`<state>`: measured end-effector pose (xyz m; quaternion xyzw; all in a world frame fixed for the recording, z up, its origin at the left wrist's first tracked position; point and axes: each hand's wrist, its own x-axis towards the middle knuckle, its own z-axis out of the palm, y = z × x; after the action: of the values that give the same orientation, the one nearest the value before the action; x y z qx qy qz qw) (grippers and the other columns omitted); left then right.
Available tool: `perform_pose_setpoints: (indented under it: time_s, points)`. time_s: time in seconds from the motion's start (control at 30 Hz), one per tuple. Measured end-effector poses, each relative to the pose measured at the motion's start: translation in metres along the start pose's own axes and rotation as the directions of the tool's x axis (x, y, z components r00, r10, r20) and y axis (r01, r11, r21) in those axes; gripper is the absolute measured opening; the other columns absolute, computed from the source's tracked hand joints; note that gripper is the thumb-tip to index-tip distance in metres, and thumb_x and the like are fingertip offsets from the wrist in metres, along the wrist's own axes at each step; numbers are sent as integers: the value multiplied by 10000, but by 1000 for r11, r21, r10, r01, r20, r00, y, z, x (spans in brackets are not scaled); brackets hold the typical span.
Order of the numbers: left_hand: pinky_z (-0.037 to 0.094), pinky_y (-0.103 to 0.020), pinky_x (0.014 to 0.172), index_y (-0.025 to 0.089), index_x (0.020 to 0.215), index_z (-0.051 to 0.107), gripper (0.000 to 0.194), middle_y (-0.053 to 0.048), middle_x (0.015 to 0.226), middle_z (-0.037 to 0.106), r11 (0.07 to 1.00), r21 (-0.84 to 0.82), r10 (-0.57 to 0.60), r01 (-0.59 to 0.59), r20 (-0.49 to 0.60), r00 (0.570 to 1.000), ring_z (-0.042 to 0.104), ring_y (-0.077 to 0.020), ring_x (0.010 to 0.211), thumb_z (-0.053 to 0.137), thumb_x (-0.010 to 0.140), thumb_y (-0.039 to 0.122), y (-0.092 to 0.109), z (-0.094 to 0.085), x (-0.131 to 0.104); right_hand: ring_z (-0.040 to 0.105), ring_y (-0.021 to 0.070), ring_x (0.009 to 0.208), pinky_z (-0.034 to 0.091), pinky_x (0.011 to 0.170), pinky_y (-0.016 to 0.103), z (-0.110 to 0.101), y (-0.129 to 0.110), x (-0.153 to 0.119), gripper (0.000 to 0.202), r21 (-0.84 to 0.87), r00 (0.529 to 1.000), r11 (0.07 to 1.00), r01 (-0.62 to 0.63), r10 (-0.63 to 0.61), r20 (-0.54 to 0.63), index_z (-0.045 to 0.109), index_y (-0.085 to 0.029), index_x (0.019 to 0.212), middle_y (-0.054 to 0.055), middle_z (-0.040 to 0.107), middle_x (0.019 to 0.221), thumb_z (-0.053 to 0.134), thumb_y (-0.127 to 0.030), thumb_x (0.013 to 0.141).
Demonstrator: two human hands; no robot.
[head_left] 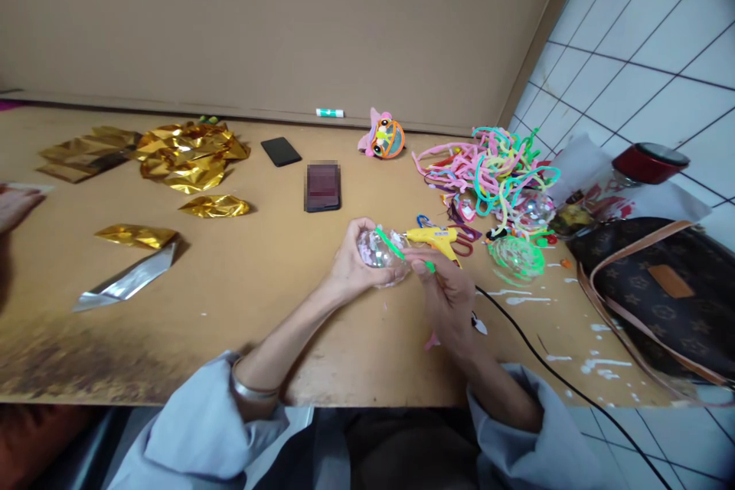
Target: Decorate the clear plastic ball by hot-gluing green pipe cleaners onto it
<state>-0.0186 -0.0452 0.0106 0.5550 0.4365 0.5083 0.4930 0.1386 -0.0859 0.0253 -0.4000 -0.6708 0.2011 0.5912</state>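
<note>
My left hand is wrapped round a clear, shiny plastic ball with pale bits about it. A bright green pipe cleaner lies across the top of the ball. Its other end is pinched in my right hand, where a green tip pokes out by the thumb. Just beyond my right hand lies a yellow glue gun, with scissors beside it. My fingers partly hide the ball and the glue gun.
Coloured pipe cleaners are heaped at the right, near a green-wrapped ball, a red-lidded jar and a brown handbag. A black cord crosses the table. Phones, a decorated ball and gold foil lie farther back. Another person's hand shows at left.
</note>
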Motion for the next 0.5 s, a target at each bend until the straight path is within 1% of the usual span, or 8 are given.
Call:
perform_pose_setpoints:
  time_s: [0.07,0.2,0.33,0.5]
  points:
    - [481,-270,746,234,1031,402,725,25,955,565,1000,17,13,-13,-7,1000,581,-141,816,851,463,204,-1,-1,1,721,188,949,589,860,350,1,0,0,197,6,1000,1000,-12,11,13,731,-257,966,27,774,949,540,-215,943]
    - [477,-269,742,236,1034,406,712,23,951,568,1000,12,22,-22,-4,1000,582,-145,822,843,473,206,-1,-2,1,733,192,931,602,822,336,1,-3,0,210,-15,999,999,28,-28,17,737,-268,987,24,781,956,540,-212,941]
    - [478,-270,737,239,1026,396,704,24,944,570,1000,-10,6,-6,7,1000,585,-140,805,840,480,211,2,0,0,735,197,940,600,841,348,0,-4,0,216,-66,998,996,56,-53,42,732,-255,1002,39,780,992,528,-215,943]
    - [473,-261,706,230,1005,398,701,29,917,583,1000,12,-18,18,5,1000,583,-128,761,850,470,227,8,1,-1,724,190,973,593,851,340,0,-2,-2,228,-95,992,991,97,-88,88,712,-238,1036,58,770,1032,502,-203,953]
